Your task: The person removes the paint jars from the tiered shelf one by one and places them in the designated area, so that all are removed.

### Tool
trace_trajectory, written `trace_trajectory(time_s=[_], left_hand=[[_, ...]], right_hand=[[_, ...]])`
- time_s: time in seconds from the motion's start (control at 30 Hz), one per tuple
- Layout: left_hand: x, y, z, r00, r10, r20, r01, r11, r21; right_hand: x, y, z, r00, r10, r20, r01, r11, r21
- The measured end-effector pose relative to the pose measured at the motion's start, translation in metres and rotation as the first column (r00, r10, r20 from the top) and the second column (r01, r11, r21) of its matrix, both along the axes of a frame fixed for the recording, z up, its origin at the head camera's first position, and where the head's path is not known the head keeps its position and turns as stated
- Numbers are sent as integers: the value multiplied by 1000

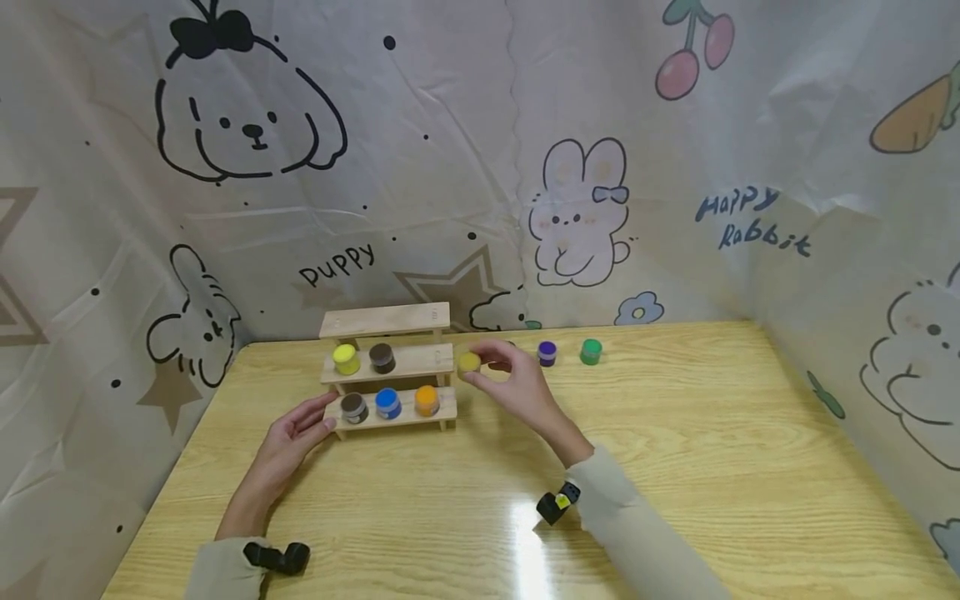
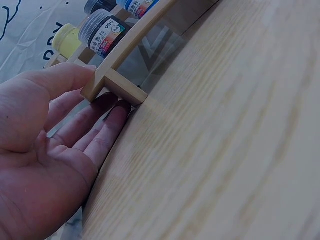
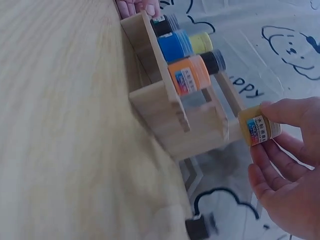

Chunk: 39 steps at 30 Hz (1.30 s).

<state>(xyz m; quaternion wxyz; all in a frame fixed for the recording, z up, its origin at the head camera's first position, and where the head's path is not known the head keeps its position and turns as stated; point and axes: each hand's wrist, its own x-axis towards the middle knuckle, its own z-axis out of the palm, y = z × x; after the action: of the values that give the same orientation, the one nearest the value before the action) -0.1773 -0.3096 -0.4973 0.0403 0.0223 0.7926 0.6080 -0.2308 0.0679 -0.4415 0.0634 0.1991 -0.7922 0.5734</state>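
A three-tier wooden rack (image 1: 390,362) stands at the back left of the table. My left hand (image 1: 291,437) holds its left end, thumb at the corner of the lowest shelf and fingers by the leg (image 2: 125,89). In my right hand (image 1: 521,387) a mustard-yellow paint jar (image 3: 254,126) is pinched between thumb and fingers, beside the right end of the middle shelf. On that shelf sit a bright yellow jar (image 1: 346,359) and a dark brown jar (image 1: 382,357). The lowest shelf bears a dark jar (image 1: 354,407), a blue jar (image 1: 387,402) and an orange jar (image 1: 427,400).
Right of the rack, a purple jar (image 1: 547,353) and a green jar (image 1: 591,352) stand near the table's back edge. A black jar (image 3: 197,227) is mostly hidden behind the right hand in the head view. A printed cloth (image 1: 450,167) hangs behind the table.
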Motion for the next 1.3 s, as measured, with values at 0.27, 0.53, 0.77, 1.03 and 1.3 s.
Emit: trace_trajectory(time_s=[0.27,0.53,0.77,1.03,1.3], left_hand=[[1,1,0,1000,5,13,-4,1000,-21],[-1,1,3,1000,-2,-2,2,1000,-18],[0,1,2,1000,-7,-10,7,1000,-3],[0,1,3,1000,8,15,-7,1000,-16],[0,1,2,1000,2,-4,-2,1000,-18]], right_hand=[[4,21,-16,997,-51,52,52,999,-13],[-5,36,-31,992,-77,100,77,997,4],[-10,44,-44,979,-117,170,110,993,48],[-12,47,-49,969,-117,219,106,992,63],[-14,49,-52,965,-127,230,110,990,89]])
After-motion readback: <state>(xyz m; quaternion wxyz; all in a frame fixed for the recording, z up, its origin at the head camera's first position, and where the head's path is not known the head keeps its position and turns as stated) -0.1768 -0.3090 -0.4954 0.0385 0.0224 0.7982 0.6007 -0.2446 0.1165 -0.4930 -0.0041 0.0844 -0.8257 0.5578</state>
